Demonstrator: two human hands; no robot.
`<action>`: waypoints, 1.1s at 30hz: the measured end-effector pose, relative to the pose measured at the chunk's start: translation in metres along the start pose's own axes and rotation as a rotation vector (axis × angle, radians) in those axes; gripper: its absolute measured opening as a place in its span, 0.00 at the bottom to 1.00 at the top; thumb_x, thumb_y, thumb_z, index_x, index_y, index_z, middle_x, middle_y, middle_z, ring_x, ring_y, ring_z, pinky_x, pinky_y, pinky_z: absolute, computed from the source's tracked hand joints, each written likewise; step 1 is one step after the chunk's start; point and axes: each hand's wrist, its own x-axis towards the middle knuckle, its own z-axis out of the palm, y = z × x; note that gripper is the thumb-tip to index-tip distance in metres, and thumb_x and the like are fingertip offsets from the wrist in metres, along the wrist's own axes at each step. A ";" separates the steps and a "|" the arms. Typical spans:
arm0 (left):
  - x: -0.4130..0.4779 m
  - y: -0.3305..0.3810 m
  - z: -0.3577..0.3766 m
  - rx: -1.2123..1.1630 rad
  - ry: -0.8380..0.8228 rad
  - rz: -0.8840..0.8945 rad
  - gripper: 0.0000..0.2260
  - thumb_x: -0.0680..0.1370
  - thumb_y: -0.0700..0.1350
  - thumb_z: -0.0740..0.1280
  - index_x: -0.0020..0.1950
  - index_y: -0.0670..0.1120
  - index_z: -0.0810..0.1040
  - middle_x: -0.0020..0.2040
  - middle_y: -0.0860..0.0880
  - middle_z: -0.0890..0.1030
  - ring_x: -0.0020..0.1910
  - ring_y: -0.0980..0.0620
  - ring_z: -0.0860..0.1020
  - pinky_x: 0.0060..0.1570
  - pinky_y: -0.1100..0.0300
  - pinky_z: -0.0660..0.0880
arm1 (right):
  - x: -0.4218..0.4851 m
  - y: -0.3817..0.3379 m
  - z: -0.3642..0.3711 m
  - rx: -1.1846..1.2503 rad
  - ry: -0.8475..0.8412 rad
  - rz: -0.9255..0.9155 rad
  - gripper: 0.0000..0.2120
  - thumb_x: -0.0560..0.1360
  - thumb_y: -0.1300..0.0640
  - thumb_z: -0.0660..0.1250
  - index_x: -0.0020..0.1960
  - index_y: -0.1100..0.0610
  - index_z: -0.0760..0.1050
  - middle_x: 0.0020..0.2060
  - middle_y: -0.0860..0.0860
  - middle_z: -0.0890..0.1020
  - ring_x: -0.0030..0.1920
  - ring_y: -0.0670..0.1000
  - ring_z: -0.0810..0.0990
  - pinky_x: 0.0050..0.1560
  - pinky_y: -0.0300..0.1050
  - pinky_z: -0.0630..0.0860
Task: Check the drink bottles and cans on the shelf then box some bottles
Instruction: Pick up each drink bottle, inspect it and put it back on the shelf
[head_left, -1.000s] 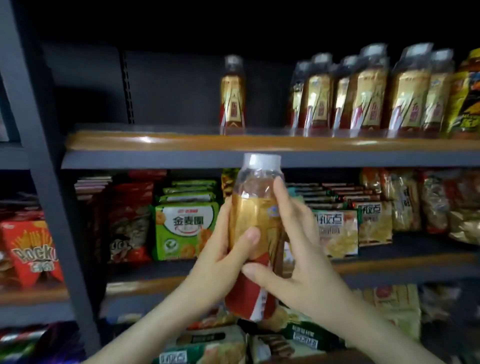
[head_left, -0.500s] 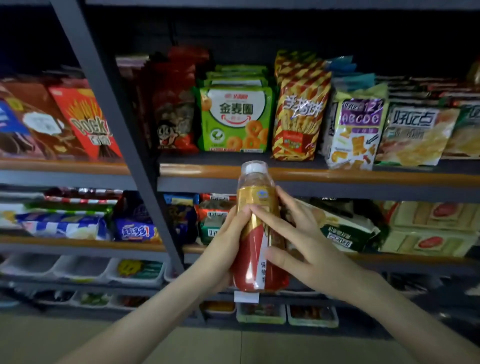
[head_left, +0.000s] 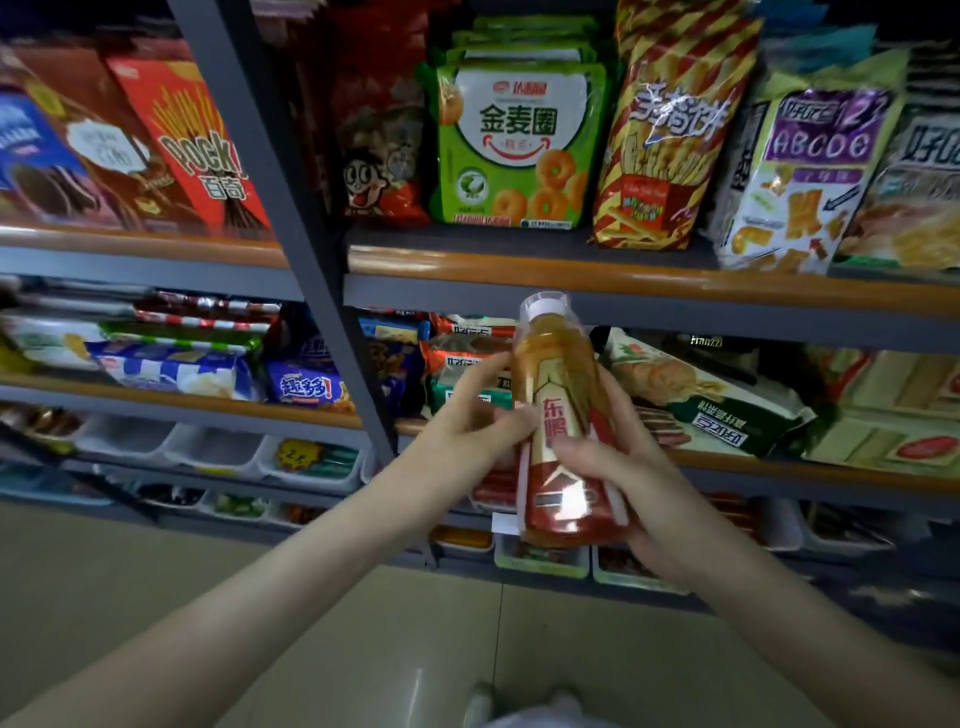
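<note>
Moved: the bottle (head_left: 561, 364) has turned since half a second ago, lettered side now facing out.
Left hand (head_left: 467, 421): grips the bottle's middle.
Right hand (head_left: 639, 467): wraps its lower half.
Bottle: just below the snack shelf (head_left: 675, 283) edge.

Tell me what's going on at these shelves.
A person holds a white-capped, gold-and-red labelled plastic drink bottle in both bare hands, roughly upright with its cap up and its label facing the camera. The left hand grips its middle from the left, and the right hand wraps its lower half. Behind it stand grey metal shelves stocked with snack packets. No box is in view.
</note>
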 end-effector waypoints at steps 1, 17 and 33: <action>0.002 -0.004 -0.002 -0.012 -0.025 -0.049 0.25 0.76 0.55 0.69 0.70 0.56 0.66 0.55 0.50 0.81 0.52 0.52 0.82 0.51 0.59 0.79 | 0.000 0.006 -0.001 0.006 -0.048 0.005 0.38 0.63 0.55 0.77 0.69 0.39 0.66 0.55 0.50 0.83 0.52 0.53 0.84 0.42 0.48 0.81; 0.015 -0.066 -0.004 0.526 -0.062 0.041 0.36 0.66 0.48 0.80 0.65 0.57 0.61 0.56 0.55 0.77 0.52 0.57 0.79 0.49 0.65 0.78 | 0.033 0.024 -0.023 -0.149 -0.094 0.000 0.25 0.71 0.49 0.72 0.64 0.42 0.67 0.56 0.42 0.79 0.57 0.44 0.78 0.55 0.42 0.76; 0.007 -0.050 -0.023 -0.417 0.086 -0.489 0.20 0.73 0.54 0.71 0.59 0.43 0.75 0.45 0.43 0.86 0.43 0.44 0.85 0.37 0.52 0.82 | 0.018 0.045 0.004 -0.576 -0.393 -0.045 0.42 0.68 0.46 0.76 0.70 0.31 0.52 0.69 0.37 0.65 0.66 0.38 0.70 0.63 0.40 0.74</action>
